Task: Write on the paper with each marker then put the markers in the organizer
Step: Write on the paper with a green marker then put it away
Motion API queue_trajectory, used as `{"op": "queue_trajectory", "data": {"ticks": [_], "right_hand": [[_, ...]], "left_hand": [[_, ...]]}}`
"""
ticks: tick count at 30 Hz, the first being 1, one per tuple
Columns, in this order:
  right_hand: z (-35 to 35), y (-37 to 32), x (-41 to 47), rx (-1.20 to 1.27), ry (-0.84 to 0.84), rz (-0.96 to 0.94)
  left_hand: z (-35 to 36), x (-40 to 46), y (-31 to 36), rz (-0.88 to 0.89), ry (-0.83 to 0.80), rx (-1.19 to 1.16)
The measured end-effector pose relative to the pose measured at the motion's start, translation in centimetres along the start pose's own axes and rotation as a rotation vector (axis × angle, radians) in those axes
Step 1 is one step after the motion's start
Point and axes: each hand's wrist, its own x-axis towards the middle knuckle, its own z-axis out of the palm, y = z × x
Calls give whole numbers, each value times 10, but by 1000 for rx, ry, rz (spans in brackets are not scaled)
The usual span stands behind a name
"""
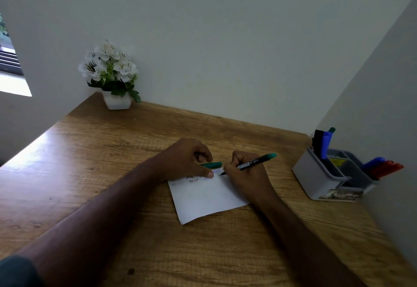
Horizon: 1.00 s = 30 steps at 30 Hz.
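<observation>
A white sheet of paper (207, 198) lies on the wooden desk (112, 173), with short rows of letters in several colours along its far edge. My right hand (244, 173) grips a black marker with a green end (255, 162), its tip touching the paper's far right corner. My left hand (187, 160) rests on the paper's far edge, thumb pressing the sheet, fingers curled round a green cap (213, 164). A grey organizer (316, 176) at the right holds black, blue and green markers (323, 142) upright, and blue and red ones (383, 168) in a farther compartment.
A white pot of white flowers (112, 76) stands in the desk's far left corner. Walls close the desk at the back and right. A window (9, 65) shows at the far left.
</observation>
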Motion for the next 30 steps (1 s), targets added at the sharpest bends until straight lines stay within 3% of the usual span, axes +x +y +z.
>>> {"op": "queue_trajectory", "data": {"ticks": [30], "right_hand": [[-1, 1, 0, -7, 23, 15]], "left_hand": [[0, 0, 0, -18, 4, 21]]}}
